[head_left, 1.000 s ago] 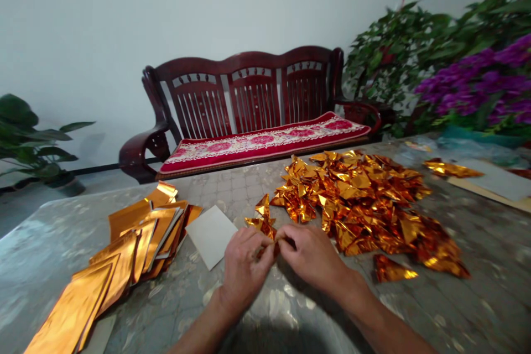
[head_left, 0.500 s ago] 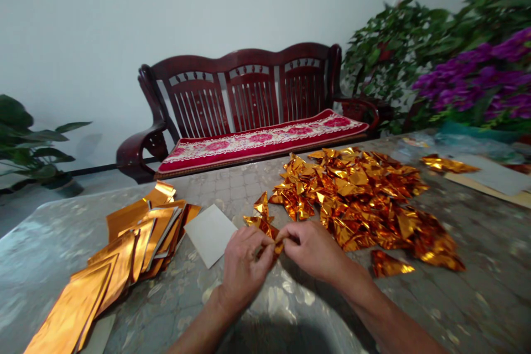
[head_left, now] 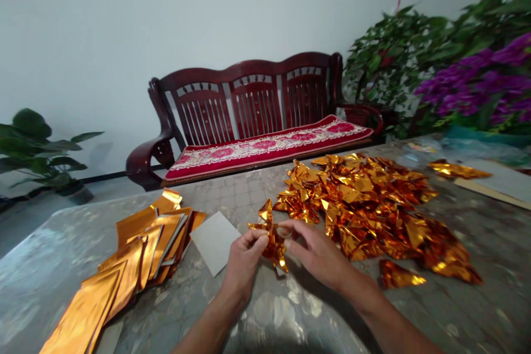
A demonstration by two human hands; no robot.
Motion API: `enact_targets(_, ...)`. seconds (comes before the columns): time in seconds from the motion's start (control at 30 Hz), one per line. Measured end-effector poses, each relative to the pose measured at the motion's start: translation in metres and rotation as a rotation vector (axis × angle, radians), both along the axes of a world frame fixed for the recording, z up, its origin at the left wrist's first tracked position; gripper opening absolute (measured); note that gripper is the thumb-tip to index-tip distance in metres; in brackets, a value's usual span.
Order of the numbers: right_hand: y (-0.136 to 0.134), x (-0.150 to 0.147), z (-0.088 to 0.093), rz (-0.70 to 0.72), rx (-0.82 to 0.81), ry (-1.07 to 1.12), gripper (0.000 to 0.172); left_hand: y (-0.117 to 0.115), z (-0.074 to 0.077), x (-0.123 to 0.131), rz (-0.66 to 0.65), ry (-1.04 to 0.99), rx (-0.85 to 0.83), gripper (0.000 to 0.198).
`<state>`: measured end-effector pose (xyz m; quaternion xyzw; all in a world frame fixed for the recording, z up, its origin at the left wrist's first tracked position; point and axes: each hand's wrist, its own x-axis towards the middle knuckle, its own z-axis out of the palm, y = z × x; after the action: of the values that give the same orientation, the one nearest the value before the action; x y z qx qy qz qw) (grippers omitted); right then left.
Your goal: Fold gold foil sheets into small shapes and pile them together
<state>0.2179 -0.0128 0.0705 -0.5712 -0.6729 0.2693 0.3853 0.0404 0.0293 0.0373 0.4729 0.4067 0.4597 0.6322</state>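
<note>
Between my hands is a folded gold foil piece point(head_left: 274, 249) with pointed tips. My left hand point(head_left: 244, 259) pinches its left side between thumb and fingers. At its right side my right hand point(head_left: 317, 251) has thumb and forefinger parted, with the fingertips close to the foil. A small folded gold piece point(head_left: 266, 211) stands just behind it. To the right lies a large heap of folded gold foil pieces point(head_left: 357, 193), with a single piece point(head_left: 400, 275) in front. Fanned gold sheets point(head_left: 124, 271) lie at the left, beside a pale square sheet point(head_left: 215, 241).
The patterned table point(head_left: 199, 315) carries everything. Behind it stands a dark wooden bench point(head_left: 255, 105) with a red floral cover point(head_left: 265, 148). Purple flowers point(head_left: 473, 86) and clear plastic are at the right, a potted plant point(head_left: 41, 149) at the left.
My right thumb and forefinger have parted from their pinch near my left fingertips. More of the foil piece now shows between my hands. The view has shifted slightly.
</note>
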Motion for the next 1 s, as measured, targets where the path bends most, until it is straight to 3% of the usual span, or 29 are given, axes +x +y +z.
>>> enact_targets(0.17, 0.001, -0.014, -0.011, -0.052, -0.056, 0.027, 0.036, -0.001, -0.003, 0.001, -0.002, -0.137, -0.059, 0.03)
enact_targets(0.4, 0.004, -0.021, -0.018, -0.13, -0.066, 0.13, 0.039, 0.0, -0.01, 0.002, -0.033, -0.117, -0.081, 0.037)
enact_targets(0.6, 0.006, -0.022, -0.022, -0.149, -0.153, 0.364, 0.039, -0.003, -0.002, 0.005, -0.092, -0.176, -0.268, 0.043)
enact_targets(0.8, 0.009, -0.021, -0.026, -0.118, -0.21, 0.472, 0.033, -0.005, 0.001, 0.006, -0.179, -0.284, -0.342, 0.035)
enact_targets(0.9, 0.007, -0.019, -0.025, -0.09, -0.175, 0.441, 0.028, -0.004, 0.001, 0.007, -0.122, -0.309, -0.359, 0.035)
enact_targets(1.0, 0.003, -0.018, -0.019, -0.07, -0.083, 0.286, 0.034, -0.001, 0.003, 0.006, -0.017, -0.325, -0.35, 0.037)
